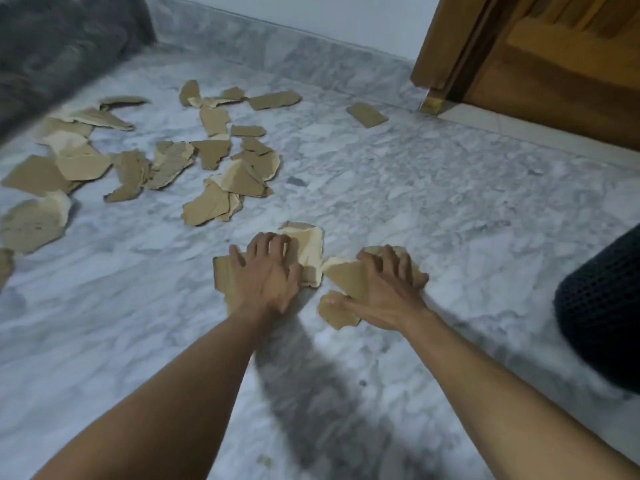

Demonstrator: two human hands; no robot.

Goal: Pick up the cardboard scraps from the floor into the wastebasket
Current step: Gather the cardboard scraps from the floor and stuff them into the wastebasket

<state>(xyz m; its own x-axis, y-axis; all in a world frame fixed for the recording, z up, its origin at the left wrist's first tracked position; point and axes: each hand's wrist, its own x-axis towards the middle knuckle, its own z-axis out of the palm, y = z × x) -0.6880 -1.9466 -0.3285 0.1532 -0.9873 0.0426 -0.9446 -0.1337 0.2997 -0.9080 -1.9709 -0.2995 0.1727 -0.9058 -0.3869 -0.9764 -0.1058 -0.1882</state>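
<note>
Torn brown cardboard scraps lie on the grey marble floor point(433, 202). My left hand point(268, 273) presses flat, fingers spread, on a pale scrap pile point(308, 244) in the middle. My right hand point(384, 289) lies over a second cluster of scraps point(346, 277), fingers curled on the far edge and thumb on a small piece point(334, 311). A black mesh wastebasket point(602, 306) stands at the right edge, partly cut off. Many more scraps point(207, 157) are scattered at the upper left, and one lone piece point(367, 114) lies near the door.
A wooden door and frame point(540, 53) fill the upper right, with a marble skirting point(311, 60) along the white wall. A dark grey upholstered piece of furniture point(59, 46) stands at the upper left.
</note>
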